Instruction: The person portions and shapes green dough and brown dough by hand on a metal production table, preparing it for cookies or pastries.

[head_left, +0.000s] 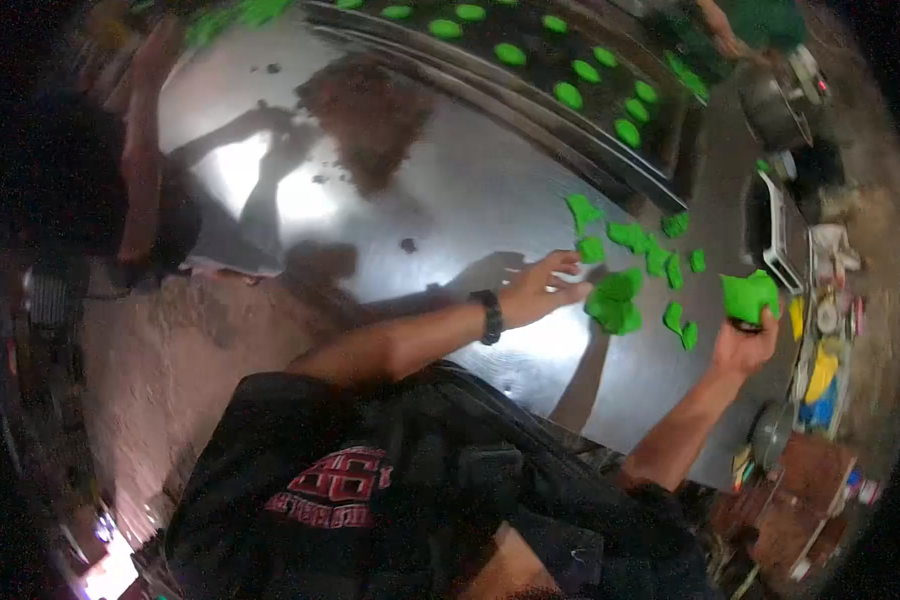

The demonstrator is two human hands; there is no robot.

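Note:
On a shiny metal table lie several bright green, soft-looking pieces. A larger folded green lump sits just right of my left hand, whose fingers are apart with nothing held, close to the lump. Beyond those fingertips is a small green piece. At the right, my right hand is closed on a green slab, which stands up above the fingers. Smaller green scraps are scattered between my two hands.
A dark tray with several green ovals lies beyond the table's far edge. A person stands at the left; another person's arm shows at the top right. A white-edged frame, a pot and clutter are at the right.

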